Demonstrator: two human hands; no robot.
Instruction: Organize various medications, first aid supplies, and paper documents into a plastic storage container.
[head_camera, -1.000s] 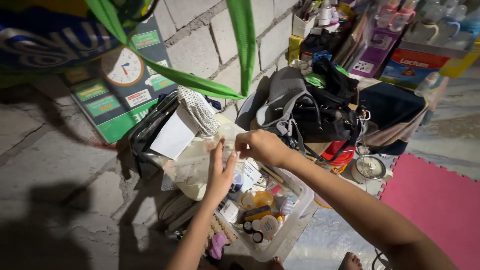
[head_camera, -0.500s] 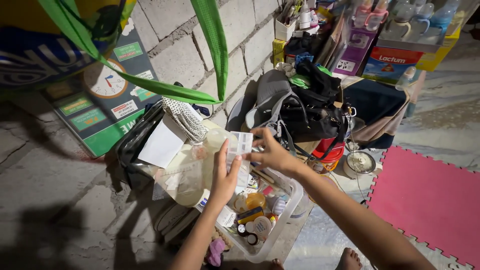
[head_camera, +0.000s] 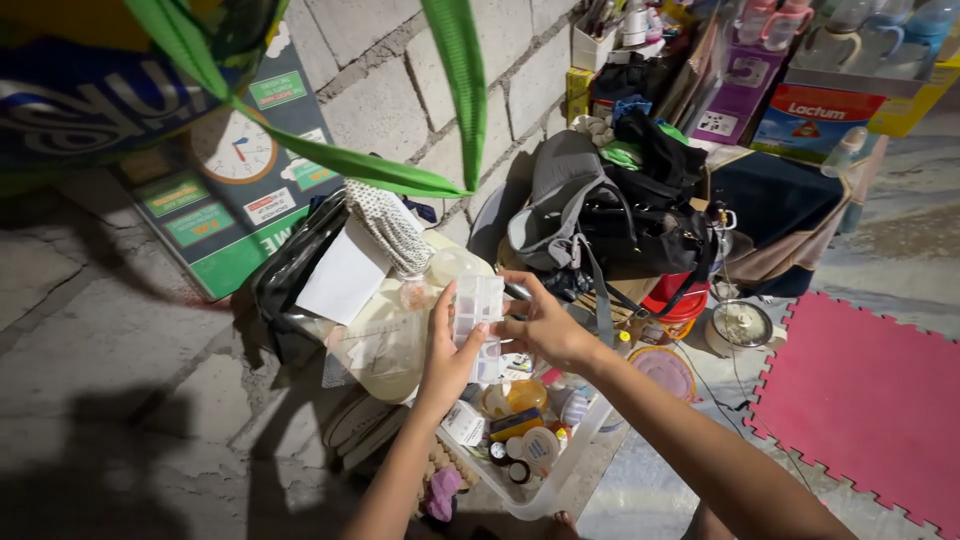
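Both hands, left hand and right hand, grip a clear compartment box above a plastic bin on cracked concrete floor beside a block wall.

A clear, colourless compartment box is seen, divided into small squares. A white cloth dotted with dark specks is draped beside a plain white card. Bright green straps are hung across grey block wall. A green board with a white clock face is noted, a black bag, a red bucket, and a pink foam mat.
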